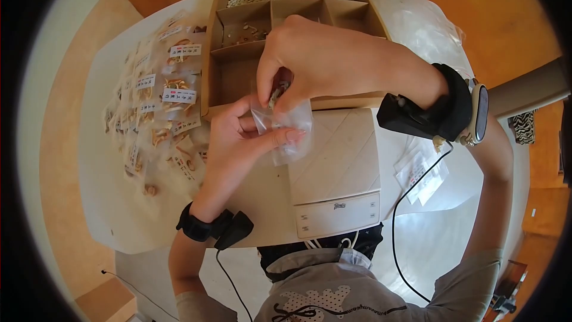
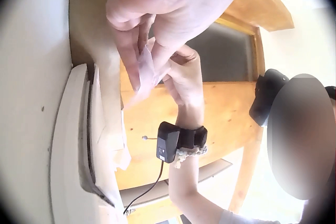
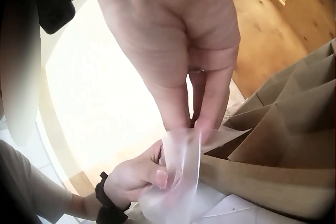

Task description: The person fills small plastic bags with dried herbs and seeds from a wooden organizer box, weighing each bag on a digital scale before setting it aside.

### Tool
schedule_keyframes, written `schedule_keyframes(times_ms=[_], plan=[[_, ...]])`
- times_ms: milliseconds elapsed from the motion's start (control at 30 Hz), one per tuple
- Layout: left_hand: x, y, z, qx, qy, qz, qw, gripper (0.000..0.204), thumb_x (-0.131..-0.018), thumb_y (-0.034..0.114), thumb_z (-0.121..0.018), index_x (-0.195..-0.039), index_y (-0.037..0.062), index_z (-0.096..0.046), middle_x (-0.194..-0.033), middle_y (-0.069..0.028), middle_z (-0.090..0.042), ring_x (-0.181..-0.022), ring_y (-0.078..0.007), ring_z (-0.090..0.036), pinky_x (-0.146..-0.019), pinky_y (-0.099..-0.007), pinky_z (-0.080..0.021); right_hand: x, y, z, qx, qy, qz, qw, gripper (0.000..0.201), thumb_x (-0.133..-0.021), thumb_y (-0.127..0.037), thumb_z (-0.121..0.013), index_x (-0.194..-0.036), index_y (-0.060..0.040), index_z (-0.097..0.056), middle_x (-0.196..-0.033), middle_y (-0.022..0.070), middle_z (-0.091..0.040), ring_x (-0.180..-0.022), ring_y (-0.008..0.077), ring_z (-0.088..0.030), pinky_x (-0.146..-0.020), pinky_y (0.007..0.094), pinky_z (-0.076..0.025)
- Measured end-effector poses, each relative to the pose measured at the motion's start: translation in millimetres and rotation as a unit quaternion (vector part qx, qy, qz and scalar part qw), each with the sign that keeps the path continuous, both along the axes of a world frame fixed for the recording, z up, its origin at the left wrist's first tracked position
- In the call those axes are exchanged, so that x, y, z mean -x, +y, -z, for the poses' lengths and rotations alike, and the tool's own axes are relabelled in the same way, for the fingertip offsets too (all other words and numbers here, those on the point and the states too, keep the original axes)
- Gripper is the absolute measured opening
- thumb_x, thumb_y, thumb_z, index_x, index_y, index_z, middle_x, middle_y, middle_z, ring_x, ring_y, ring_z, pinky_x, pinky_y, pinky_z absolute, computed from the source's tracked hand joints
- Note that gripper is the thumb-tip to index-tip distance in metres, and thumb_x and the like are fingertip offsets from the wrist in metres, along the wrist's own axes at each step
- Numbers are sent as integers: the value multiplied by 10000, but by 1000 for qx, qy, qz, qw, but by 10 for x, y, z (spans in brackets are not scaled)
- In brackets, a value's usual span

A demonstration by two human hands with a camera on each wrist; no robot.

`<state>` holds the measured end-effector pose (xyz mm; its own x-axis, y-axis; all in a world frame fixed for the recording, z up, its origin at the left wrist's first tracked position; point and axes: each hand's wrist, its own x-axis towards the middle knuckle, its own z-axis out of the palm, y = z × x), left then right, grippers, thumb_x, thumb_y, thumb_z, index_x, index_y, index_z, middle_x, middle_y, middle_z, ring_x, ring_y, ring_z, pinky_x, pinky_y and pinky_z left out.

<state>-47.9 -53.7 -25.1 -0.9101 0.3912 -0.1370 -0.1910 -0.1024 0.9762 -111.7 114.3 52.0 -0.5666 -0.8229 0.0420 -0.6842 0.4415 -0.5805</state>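
My left hand (image 1: 238, 137) grips a small clear plastic bag (image 1: 298, 122), thumb across its front, in front of the divided box. Over the bag's open mouth, my right hand (image 1: 289, 62) points its fingers downward, pinching a few small pale-green and dark dried pieces (image 1: 279, 92). In the right wrist view the fingertips of the right hand (image 3: 194, 66) dip behind the upper edge of the translucent bag (image 3: 181, 166), and what they pinch is hidden there. The left wrist view shows the left hand (image 2: 163, 8) close beside the right hand (image 2: 184, 79), with the bag between.
Behind the hands stands a cardboard box (image 1: 208, 77) with compartments, some holding small dried pieces. A white scale (image 1: 336, 167) sits before it. Filled, labelled bags (image 1: 179, 95) pile up at left; flat labelled bags (image 1: 422, 170) lie at right. A cable (image 1: 394, 226) hangs from the right wrist.
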Motion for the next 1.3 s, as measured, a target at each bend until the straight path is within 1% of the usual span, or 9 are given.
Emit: schedule_keyframes(times_ms=[200, 300, 400, 500, 600, 700, 800, 1200, 1300], plan=[[-2, 2, 67, 5, 69, 3, 998, 439, -704, 8, -727, -1083, -32, -509, -895, -95, -646, -821, -149, -636, -726, -253, -513, 34, -74, -131, -120, -21, -37, 992, 207, -627, -113, -696, -796, 5, -677, -698, 100, -631, -715, 196, -601, -651, 285, -470], [5, -5, 98, -19, 77, -13, 997, 442, -707, -4, -719, -1092, -34, -502, -949, -98, -626, -880, -151, -620, -761, -263, -513, 133, -97, -76, -73, -68, -49, 994, 207, -647, -123, -688, -792, 24, -669, -705, 100, -643, -672, 179, -616, -613, 275, -481], [19, 9, 65, -67, 100, -31, 992, 411, -717, -20, -703, -1076, -38, -503, -996, -101, -608, -937, -149, -597, -810, -275, -503, 131, -168, -191, -104, -117, -28, 987, 214, -683, -136, -674, -780, 53, -654, -722, 106, -652, -613, 159, -624, -571, 257, -491], [28, -25, 62, -97, 109, -13, 989, 383, -717, -42, -695, -1055, -40, -514, -990, -91, -604, -895, -128, -592, -845, -288, -489, 166, -238, -169, -109, -181, -44, 976, 222, -744, -144, -628, -799, 72, -638, -712, 110, -651, -582, 149, -628, -551, 237, -499], [47, -25, 133, -126, 122, -24, 984, 268, -785, 21, -653, -1023, -30, -540, -967, -61, -599, -845, -108, -578, -814, -273, -489, 213, -284, -94, -117, -119, -61, 984, 251, -831, -172, -544, -823, 62, -634, -693, 99, -647, -593, 135, -628, -549, 235, -503], [76, -92, 90, -36, 3, -101, 994, 191, -866, 110, -577, -1011, -14, -565, -962, -30, -582, -835, -87, -551, -764, -259, -483, 227, -301, -132, -112, -139, -12, 984, 310, -892, -215, -471, -856, 53, -624, -709, 98, -643, -590, 139, -626, -551, 235, -515], [87, -70, 122, -138, 5, -86, 987, 237, -914, 182, -512, -1053, 0, -571, -967, -13, -569, -842, -70, -531, -737, -250, -470, 205, -310, -140, -68, -236, 39, 969, 335, -915, -250, -449, -875, 42, -608, -727, 90, -636, -584, 142, -621, -551, 242, -528], [139, -196, 190, -183, 50, -154, 970, 306, -925, 175, -483, -1140, -38, -531, -1017, -44, -571, -924, -108, -545, -792, -291, -459, 153, -433, -17, 17, -92, 40, 995, 219, -885, -201, -503, -893, 6, -574, -738, 90, -633, -615, 142, -635, -516, 238, -514], [122, -212, 184, -211, 74, -158, 962, 309, -923, 177, -486, -1132, -46, -533, -1040, -73, -582, -941, -135, -565, -768, -276, -462, 200, -420, 98, 41, 150, -30, 987, 183, -855, -171, -539, -907, 1, -572, -755, 96, -642, -617, 161, -640, -548, 260, -507]])
